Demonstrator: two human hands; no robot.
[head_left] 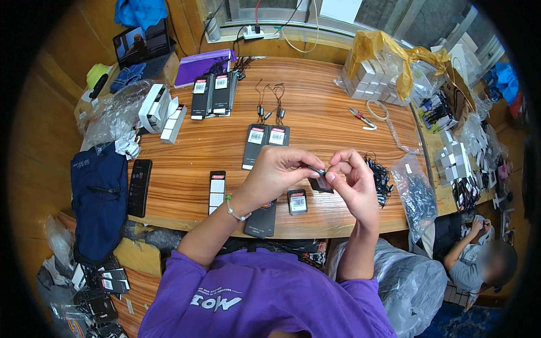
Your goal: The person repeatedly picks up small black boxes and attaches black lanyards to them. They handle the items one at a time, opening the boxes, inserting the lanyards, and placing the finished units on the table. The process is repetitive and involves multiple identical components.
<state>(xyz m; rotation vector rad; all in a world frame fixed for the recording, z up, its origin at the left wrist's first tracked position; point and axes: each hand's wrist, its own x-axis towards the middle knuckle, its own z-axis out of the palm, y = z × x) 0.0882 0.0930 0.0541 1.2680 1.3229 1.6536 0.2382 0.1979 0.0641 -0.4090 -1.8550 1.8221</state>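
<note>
In front of my chest, my left hand (282, 170) pinches a small dark hang tag (322, 185) near its upper edge. My right hand (354, 179) meets it there, thumb and forefinger pinched together at the same edge; a thin string may be between them, but it is too small to tell. Below the hands lies a stack of small black tags (297, 201) with white labels. A long black tag (260, 221) sits partly under my left wrist. Two labelled black tags (278, 136) with string loops lie beyond. To the right is a pile of black strings (378, 179).
A strip of white labels (217, 192) and a phone (140, 187) lie to the left. Further back are stacked black tags (224, 93), a purple folder (189, 69) and small white boxes (369, 76). Red-handled snips (362, 118) rest beside a tape ring. Another person (479, 253) sits at right.
</note>
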